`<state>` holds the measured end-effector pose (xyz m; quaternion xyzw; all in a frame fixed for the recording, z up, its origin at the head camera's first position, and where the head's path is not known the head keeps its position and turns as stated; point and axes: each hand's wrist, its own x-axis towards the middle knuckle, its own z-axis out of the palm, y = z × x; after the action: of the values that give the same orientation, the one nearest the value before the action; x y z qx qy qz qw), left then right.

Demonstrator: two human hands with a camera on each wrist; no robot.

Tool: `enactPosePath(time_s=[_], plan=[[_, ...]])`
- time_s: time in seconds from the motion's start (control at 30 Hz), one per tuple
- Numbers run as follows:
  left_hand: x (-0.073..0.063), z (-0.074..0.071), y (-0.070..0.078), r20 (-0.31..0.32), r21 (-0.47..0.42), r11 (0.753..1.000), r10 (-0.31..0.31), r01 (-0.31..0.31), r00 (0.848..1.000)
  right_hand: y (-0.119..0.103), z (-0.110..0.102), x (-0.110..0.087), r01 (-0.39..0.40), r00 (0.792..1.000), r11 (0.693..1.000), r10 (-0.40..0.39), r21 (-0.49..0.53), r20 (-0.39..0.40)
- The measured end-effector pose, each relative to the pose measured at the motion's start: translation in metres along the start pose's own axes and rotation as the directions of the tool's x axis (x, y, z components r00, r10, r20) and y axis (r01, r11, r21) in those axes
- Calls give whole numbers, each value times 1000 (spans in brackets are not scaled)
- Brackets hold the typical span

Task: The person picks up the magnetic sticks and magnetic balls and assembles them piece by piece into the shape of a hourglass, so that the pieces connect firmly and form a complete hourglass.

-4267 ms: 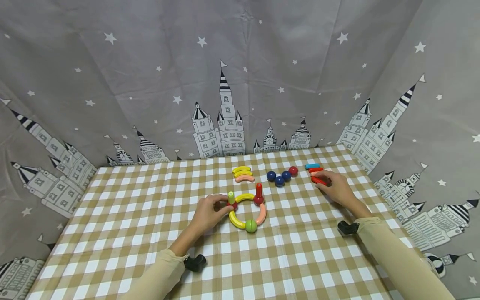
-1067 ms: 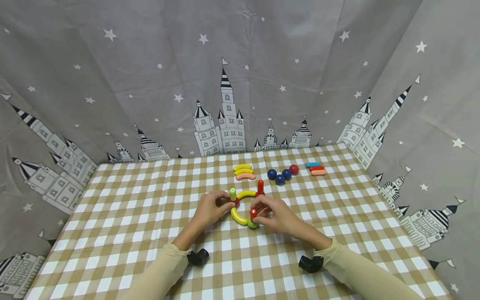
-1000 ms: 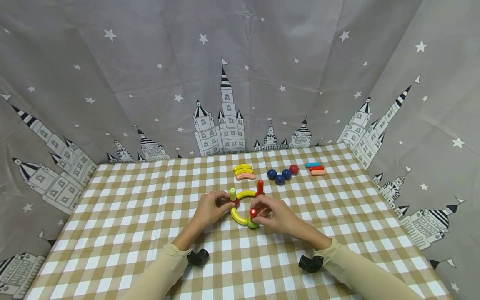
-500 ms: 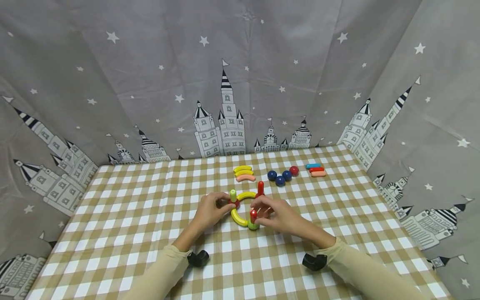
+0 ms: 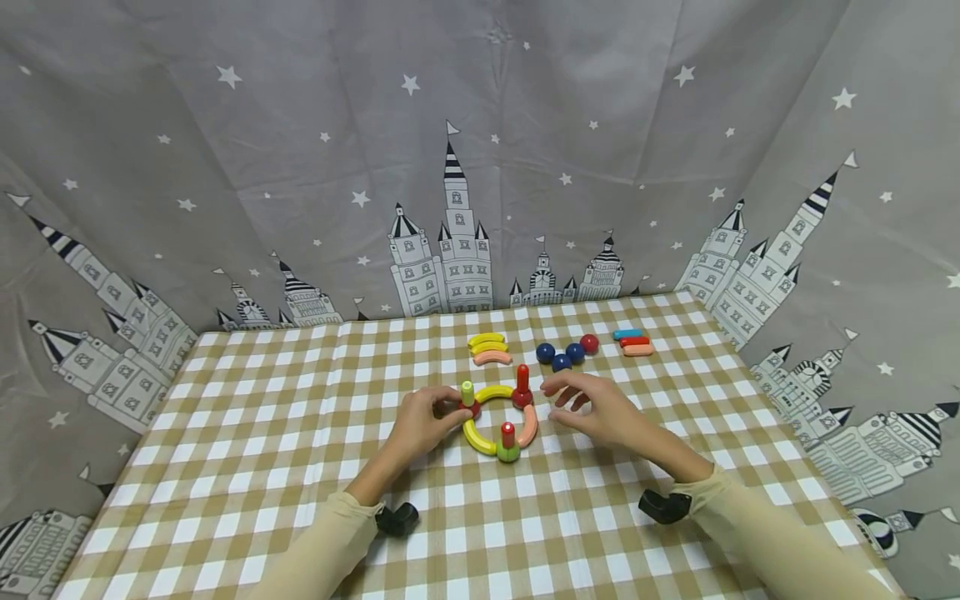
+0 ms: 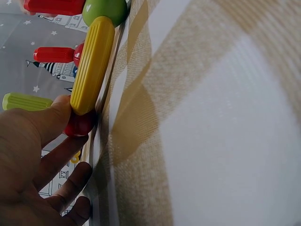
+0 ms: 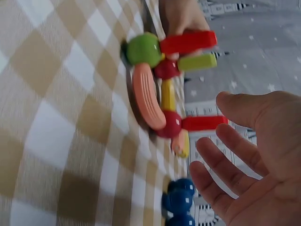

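On the table (image 5: 247, 467) with its checked cloth, your left hand (image 5: 423, 421) pinches the left red ball (image 6: 80, 123) between thumb and finger, and the other fingers hang loose. A green stick (image 5: 467, 393) stands straight up on that ball. The ball is part of a ring (image 5: 470, 433) that lies flat near the middle of the table. From the ball, a near yellow bend (image 5: 481, 442) and a far yellow bend (image 5: 495, 391) curve off to the right. Behind the ring, toward the far edge, two loose yellow bends (image 5: 489, 347) and a loose pink bend (image 5: 492, 357) lie side by side. Next comes the green ball (image 5: 507, 454), at the ring's near side, with a short red stick (image 5: 508, 435) standing up on it. On the ring's right side are a pink bend (image 5: 528, 427) and the right red ball (image 5: 521, 401), which has a tall red stick (image 5: 522, 377) on top. Farther back sit three blue balls (image 5: 545, 353) and a loose red ball (image 5: 589, 343). Your right hand (image 5: 600, 408) is just right of the ring, fingers spread and a little bent, with nothing in it. Near the far right corner lie a blue stick (image 5: 627, 334), a loose red stick (image 5: 634, 341) and a pink stick (image 5: 638, 350).
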<state>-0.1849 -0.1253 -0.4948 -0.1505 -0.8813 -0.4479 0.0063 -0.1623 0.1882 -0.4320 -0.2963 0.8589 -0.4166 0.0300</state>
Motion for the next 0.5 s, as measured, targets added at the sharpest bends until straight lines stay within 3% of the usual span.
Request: enactPosePath(time_s=[0.5], plan=[[-1,0,0,-5,22,1000,0,0,1000,29,-35,-10,-73,972,997,63,-36,-225]])
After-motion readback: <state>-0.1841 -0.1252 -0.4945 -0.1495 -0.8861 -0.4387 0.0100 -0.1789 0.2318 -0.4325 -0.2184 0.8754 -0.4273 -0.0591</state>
